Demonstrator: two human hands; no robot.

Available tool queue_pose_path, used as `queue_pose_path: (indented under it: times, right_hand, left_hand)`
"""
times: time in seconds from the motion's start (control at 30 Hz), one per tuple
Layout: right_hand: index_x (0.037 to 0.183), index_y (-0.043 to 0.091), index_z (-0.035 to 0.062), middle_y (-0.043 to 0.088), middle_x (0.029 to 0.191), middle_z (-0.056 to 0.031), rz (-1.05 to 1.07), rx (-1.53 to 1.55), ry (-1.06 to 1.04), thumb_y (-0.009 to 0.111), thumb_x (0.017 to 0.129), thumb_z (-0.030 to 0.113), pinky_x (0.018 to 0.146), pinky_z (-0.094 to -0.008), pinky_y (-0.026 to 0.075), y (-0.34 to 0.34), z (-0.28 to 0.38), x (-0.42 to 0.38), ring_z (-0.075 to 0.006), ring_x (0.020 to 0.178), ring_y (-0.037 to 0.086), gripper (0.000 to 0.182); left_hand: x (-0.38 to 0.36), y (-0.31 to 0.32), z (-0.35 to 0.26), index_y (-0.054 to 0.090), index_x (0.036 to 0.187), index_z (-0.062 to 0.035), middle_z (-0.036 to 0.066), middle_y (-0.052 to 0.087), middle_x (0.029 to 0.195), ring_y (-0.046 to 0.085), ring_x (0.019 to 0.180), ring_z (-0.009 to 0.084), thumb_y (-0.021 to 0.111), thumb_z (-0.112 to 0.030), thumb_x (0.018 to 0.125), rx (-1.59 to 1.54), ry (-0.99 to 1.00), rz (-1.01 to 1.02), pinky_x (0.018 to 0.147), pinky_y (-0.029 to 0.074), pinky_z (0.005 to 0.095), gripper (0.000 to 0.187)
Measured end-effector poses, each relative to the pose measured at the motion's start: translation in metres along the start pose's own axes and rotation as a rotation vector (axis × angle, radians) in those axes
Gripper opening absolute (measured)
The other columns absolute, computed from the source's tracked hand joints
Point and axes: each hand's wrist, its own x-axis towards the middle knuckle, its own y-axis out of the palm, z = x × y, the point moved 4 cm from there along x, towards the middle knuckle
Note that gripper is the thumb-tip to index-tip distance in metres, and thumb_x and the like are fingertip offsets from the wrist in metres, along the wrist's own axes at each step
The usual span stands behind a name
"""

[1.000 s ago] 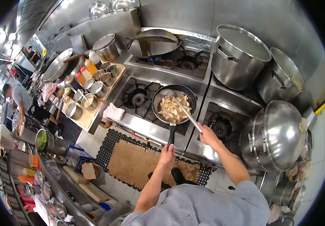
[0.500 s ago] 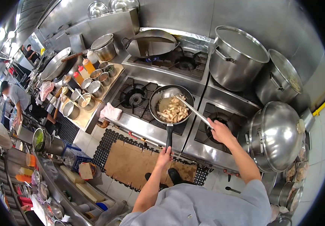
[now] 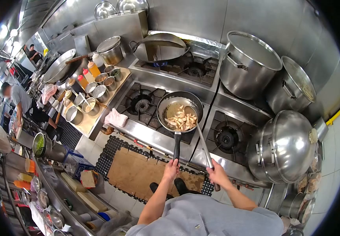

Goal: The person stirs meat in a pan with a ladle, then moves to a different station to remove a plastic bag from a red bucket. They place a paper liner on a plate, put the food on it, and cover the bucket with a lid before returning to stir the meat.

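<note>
My left hand (image 3: pixel 171 169) is closed around the black handle of a frying pan (image 3: pixel 166 103), which rests on the front burner. Pale, strip-like pieces of food (image 3: pixel 180 119), perhaps meat, lie in the pan with some liquid beside them. My right hand (image 3: pixel 218 175) grips a long-handled metal ladle (image 3: pixel 203 143) near the end of its handle. The ladle's bowl sits inside the pan at the right, against the food pieces. Both hands are low, in front of the stove's front edge.
A wok (image 3: pixel 160 43) stands on the back burner, with a tall stockpot (image 3: pixel 250 65) right of it. A large domed lid (image 3: pixel 294 145) is at the right. Left are a folded cloth (image 3: pixel 116 117) and several metal containers (image 3: pixel 74 115). Two people work further left.
My right hand has pulled back toward my body and slightly left. The ladle's bowl has gone from the pan's upper left to its right side, shifting the food. My left hand keeps its hold.
</note>
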Motion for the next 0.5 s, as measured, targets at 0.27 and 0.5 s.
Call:
queue_pose_path:
  times: [0.27,0.5]
  right_hand:
    - [0.142,0.023,0.0093,0.044,0.064,0.0003,0.137,0.276,-0.019,0.053,0.087,0.004,0.037,-0.0245,0.037,0.012,0.022,0.006,-0.0076,0.045,0.042,0.062]
    - [0.132,0.041,0.0065,0.059,0.068,-0.0192,-0.209,-0.355,-0.422,0.061,0.077,0.012,0.055,-0.0350,0.048,-0.054,0.018,0.066,-0.0241,0.053,0.058,0.059]
  left_hand:
    - [-0.002,0.003,-0.003,0.052,0.090,-0.0078,-0.001,0.051,0.066,0.043,0.047,0.0074,0.049,-0.032,0.093,-0.004,-0.001,-0.013,0.042,0.036,0.0231,0.025]
    - [-0.006,0.001,-0.008,0.052,0.090,-0.0079,-0.001,0.051,0.066,0.042,0.046,0.0072,0.048,-0.031,0.093,-0.017,-0.012,-0.014,0.042,0.036,0.0230,0.024]
